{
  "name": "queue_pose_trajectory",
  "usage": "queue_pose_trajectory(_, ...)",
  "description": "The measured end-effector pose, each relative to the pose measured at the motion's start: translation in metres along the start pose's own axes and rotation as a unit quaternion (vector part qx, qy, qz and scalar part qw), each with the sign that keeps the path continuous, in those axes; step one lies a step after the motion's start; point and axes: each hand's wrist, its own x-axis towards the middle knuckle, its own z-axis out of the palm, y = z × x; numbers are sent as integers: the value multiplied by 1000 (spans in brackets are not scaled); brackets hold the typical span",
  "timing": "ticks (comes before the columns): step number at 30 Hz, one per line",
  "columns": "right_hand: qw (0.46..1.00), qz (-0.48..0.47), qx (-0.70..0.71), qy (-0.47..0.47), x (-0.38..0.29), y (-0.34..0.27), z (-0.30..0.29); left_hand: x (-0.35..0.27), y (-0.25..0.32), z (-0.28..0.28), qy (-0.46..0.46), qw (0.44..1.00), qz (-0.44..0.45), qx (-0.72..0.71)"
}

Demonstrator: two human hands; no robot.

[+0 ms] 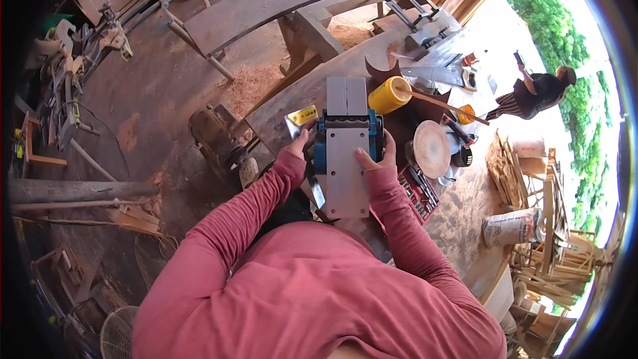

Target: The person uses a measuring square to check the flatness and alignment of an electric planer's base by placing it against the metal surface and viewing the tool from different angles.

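An electric hand planer point(347, 169) is held up in front of my chest with its flat metal sole turned towards me. The dark cutter slot crosses the sole, and blue housing shows at both sides. My left hand point(297, 147) grips its left side. A steel square point(302, 116) with a yellow label lies against the left fingers; whether they hold it too is hard to tell. On the planer's right side, my right hand point(381, 153) has its thumb on the sole and its fingers around the housing. The planer's handle is hidden underneath.
A workbench point(279, 119) carries a yellow container point(390, 94), a wooden stick point(448, 104), a handsaw point(438, 76), a round disc point(431, 148) and a red socket set point(421, 194). Clamps point(394, 7) stand farther back. Another person point(538, 90) is at the right, near scrap wood point(553, 259).
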Motion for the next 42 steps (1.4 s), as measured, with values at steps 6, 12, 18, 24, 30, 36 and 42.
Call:
queue_pose_trajectory(6,974,-46,-215,60,-9,-7,17,5,4,3,-6,946,118,302)
queue_pose_trajectory(12,957,-92,-268,58,-1,5,12,-5,3,3,78,966,104,224)
queue_pose_trajectory(18,964,-61,-258,20,6,3,2,-41,39,-38,43,986,24,161)
queue_pose_trajectory(24,879,-299,-365,-69,41,-21,-1,-131,86,-70,112,908,115,388)
queue_pose_trajectory(30,888,-291,-336,-120,83,-23,-7,-166,119,-80,172,771,73,609)
queue_pose_trajectory(36,884,-276,-338,-169,92,-30,15,-216,89,-106,150,743,81,647)
queue_pose_trajectory(42,967,-144,-105,-183,79,-23,-16,-221,34,-105,119,724,51,678)
